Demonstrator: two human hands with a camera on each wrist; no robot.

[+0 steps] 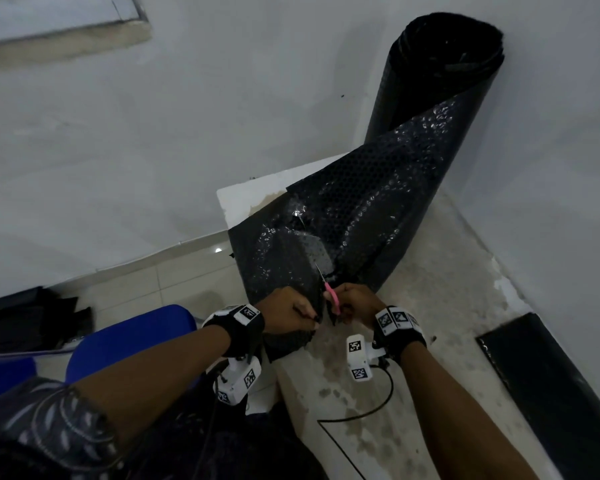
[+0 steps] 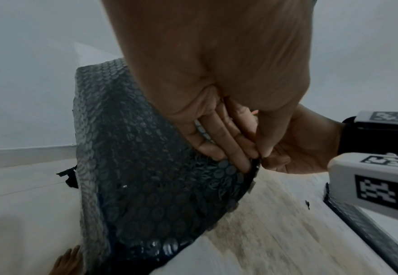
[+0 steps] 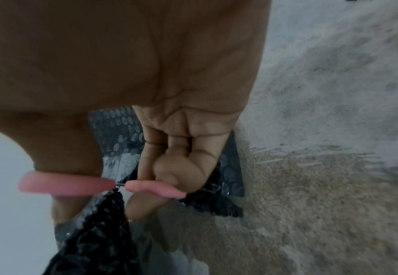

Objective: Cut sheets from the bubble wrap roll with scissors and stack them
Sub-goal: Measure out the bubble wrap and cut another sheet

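Observation:
A black bubble wrap roll (image 1: 440, 71) stands in the far corner, and its unrolled sheet (image 1: 354, 216) runs down over the pale counter (image 1: 447, 306) toward me. My left hand (image 1: 291, 311) pinches the sheet's near edge (image 2: 160, 176), fingers curled on it. My right hand (image 1: 355, 303) holds pink-handled scissors (image 1: 330, 295), thumb and fingers through the pink loops (image 3: 66, 184). The blades point away into a slit in the sheet. The blade tips are partly hidden by the wrap.
A flat black stack (image 1: 548, 386) lies on the counter at the right. More black sheets (image 1: 28, 323) lie on the tiled floor at the left, beside a blue chair (image 1: 129, 337). White walls close in behind the roll. A black cable (image 1: 378, 407) trails under my right wrist.

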